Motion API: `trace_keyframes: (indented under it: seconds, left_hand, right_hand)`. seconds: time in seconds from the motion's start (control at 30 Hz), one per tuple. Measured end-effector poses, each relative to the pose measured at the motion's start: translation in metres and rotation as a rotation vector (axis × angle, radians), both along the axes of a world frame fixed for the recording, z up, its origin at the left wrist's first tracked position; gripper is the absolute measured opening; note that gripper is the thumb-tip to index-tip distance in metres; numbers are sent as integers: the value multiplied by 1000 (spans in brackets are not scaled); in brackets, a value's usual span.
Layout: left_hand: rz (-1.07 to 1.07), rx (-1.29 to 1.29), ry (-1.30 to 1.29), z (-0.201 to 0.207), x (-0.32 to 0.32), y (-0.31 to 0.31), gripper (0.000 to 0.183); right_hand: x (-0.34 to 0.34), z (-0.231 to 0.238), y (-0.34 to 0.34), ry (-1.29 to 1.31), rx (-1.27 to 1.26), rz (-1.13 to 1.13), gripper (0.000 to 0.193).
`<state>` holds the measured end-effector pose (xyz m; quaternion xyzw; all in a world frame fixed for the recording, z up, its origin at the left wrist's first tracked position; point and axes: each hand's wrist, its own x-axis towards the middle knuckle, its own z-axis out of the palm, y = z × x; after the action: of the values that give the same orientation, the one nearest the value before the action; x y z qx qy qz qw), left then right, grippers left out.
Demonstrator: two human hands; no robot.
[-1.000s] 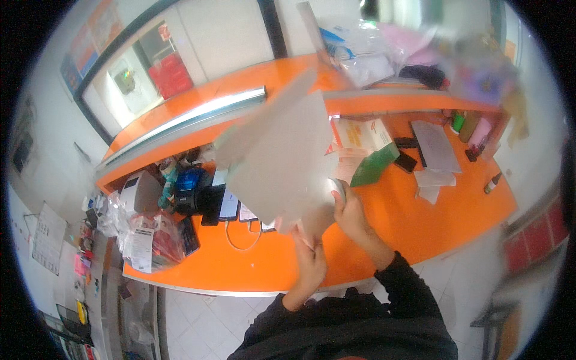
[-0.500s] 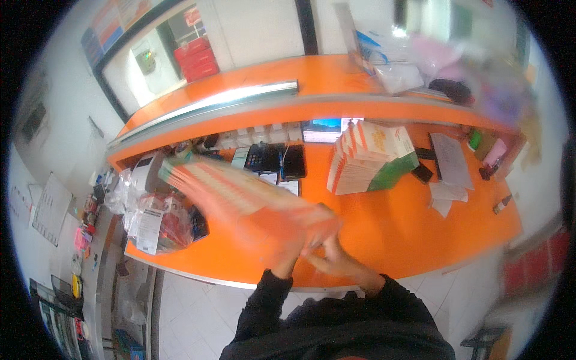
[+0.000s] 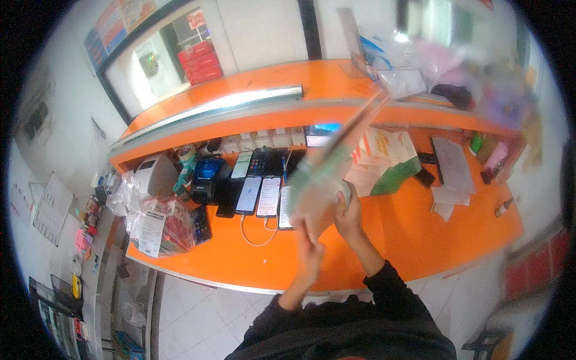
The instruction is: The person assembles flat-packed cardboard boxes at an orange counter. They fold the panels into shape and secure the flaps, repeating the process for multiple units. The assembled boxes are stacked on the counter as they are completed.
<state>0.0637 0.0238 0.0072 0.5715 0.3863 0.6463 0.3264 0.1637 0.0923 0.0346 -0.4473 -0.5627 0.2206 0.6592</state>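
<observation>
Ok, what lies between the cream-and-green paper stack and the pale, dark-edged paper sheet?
A flat, black, phone-like rectangle and, beyond it, a narrower dark object; the head view shows both.

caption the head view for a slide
Left hand holds a blurred paper item, right hand beside it, above an orange counter.

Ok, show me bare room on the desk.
Widest: right front of the desk, between the right hand and bottle. Smaller, bar one white speck: front left, between the bag and left hand. Phones crowd the back left; papers, the back right.
</observation>
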Motion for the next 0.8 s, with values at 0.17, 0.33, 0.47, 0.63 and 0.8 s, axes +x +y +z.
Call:
trace_keyframes:
  seconds: [0.17, 0.33, 0.47, 0.63, 0.8]
  left_hand:
    - [150, -153, -118, 44, -57, 40, 35]
    - [228, -132, -285, 48, -64, 51, 14]
    - [243, -22, -446, 45, -65, 62, 13]
    - [211, -142, -718, 21, -44, 64, 8]
    - [296, -148, -624, 32, -30, 44, 8]
  right_hand:
    - [1, 5, -31, -184, 11, 32, 31]
    - [-5, 7, -57, -364, 52, 108, 38]
    - [-22, 3, -76, -512, 271, 162, 53]
    - [-41, -7, -96, -765, 280, 65, 59]
    - [-32, 0, -101, -693, 173, 182, 60]
